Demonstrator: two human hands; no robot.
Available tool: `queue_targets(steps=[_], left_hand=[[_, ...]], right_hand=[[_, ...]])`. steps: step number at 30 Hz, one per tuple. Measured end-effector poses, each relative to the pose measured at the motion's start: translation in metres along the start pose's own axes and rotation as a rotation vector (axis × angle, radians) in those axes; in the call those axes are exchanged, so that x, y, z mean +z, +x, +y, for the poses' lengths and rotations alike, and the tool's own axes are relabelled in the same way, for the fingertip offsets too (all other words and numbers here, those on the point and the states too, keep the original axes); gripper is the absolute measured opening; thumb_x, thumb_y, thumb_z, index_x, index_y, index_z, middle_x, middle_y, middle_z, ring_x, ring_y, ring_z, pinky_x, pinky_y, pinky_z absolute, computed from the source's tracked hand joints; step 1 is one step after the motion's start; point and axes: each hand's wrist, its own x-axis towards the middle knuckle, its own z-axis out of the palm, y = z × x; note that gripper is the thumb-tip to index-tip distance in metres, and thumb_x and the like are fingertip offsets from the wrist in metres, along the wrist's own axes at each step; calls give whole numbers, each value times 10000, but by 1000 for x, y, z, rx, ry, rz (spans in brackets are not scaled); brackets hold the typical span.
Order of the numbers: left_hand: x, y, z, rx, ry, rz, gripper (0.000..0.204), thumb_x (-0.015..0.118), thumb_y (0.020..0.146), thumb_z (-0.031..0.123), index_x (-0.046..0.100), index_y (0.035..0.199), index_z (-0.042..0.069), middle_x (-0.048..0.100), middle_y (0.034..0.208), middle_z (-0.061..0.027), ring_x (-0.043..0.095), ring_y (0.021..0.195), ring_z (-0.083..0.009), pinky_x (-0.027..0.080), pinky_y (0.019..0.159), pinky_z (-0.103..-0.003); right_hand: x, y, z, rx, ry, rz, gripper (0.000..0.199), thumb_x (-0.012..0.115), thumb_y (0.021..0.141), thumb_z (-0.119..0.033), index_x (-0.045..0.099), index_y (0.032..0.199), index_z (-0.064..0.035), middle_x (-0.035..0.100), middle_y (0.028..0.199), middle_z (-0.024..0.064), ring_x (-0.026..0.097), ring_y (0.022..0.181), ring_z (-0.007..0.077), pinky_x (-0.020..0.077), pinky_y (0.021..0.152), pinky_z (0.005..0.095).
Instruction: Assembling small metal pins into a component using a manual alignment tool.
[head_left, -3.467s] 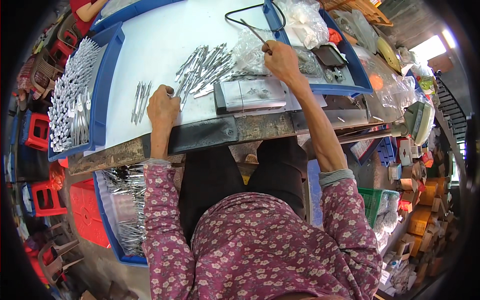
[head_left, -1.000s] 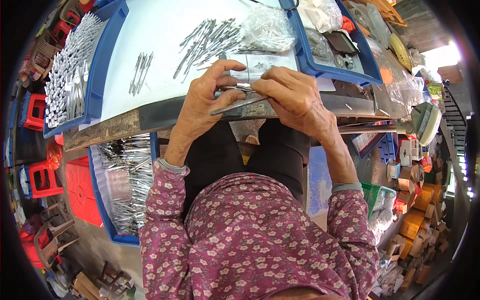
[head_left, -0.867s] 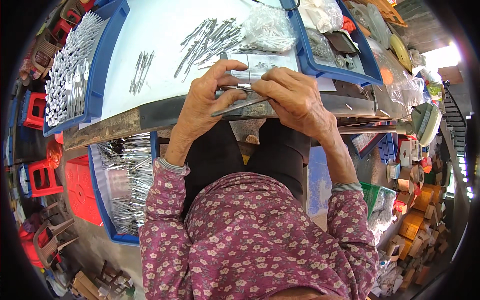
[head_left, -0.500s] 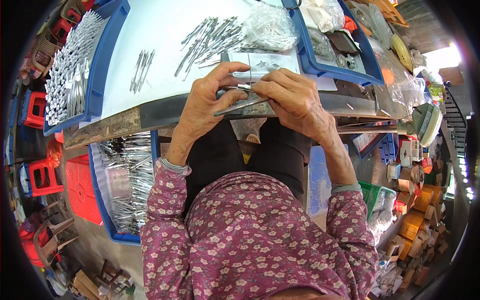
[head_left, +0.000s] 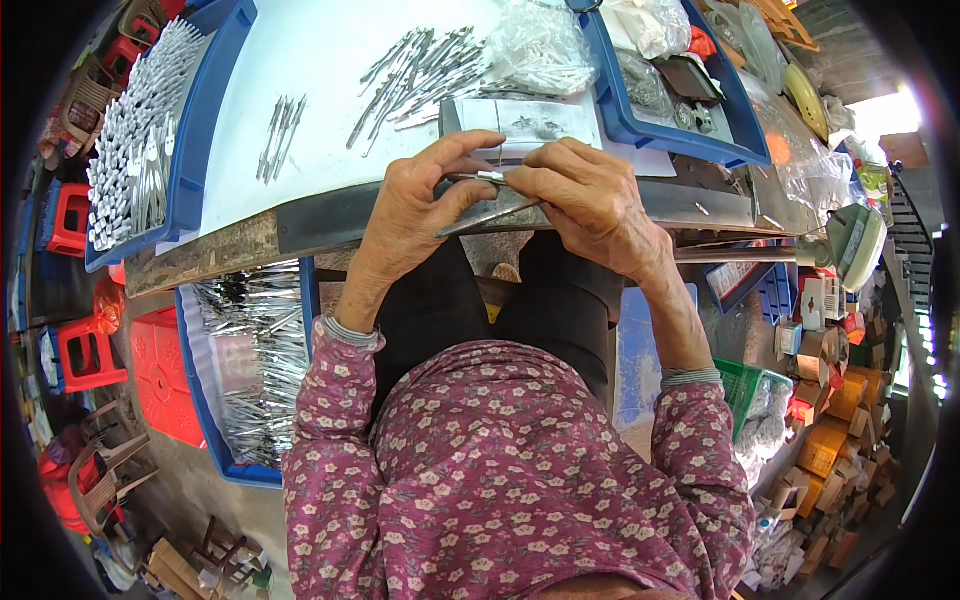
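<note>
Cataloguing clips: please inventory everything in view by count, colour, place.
Table: one, white top, before the person
Small part: one, silver and white, centre
Thin tool: one, grey, in right hand
Metal pieces: many, silver, table and trays
Flat block: one, grey-white, on table
Trays: at least three, blue, on and below table
Plastic bags: several, clear, upper right
Stools: several, red, left
Boxes: many, brown and orange, lower right
Left hand: one, bare, pinching small part
Right hand: one, bare, gripping thin tool
Shirt: one, floral maroon, bottom
</note>
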Motion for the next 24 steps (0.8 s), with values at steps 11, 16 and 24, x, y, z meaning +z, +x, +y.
queue_targets(steps=[11, 16, 24], left_hand=[[5, -3, -11, 36, -37, 1, 342, 615, 781, 15, 589, 1122, 35, 649, 975, -100, 624, 828, -159, 500, 725, -254], [7, -5, -10, -26, -100, 4, 335, 611, 778, -6, 595, 1110, 29, 646, 997, -83, 614, 855, -149, 499, 754, -260], [7, -11, -11, -45, -45, 6, 311, 595, 786, -22, 594, 1095, 14, 646, 979, -78, 607, 876, -143, 483, 776, -255]], right_hand=[[0, -6, 4, 27, 67, -89, 227, 602, 683, 2, 567, 891, -80, 527, 801, 67, 557, 740, 255, 453, 600, 340], [0, -8, 5, 79, 128, -114, 232, 607, 700, -8, 577, 914, -91, 527, 794, 70, 552, 733, 267, 447, 605, 350], [5, -14, 3, 180, 237, -135, 263, 608, 698, -5, 589, 944, -94, 517, 735, 77, 545, 716, 278, 427, 602, 368]])
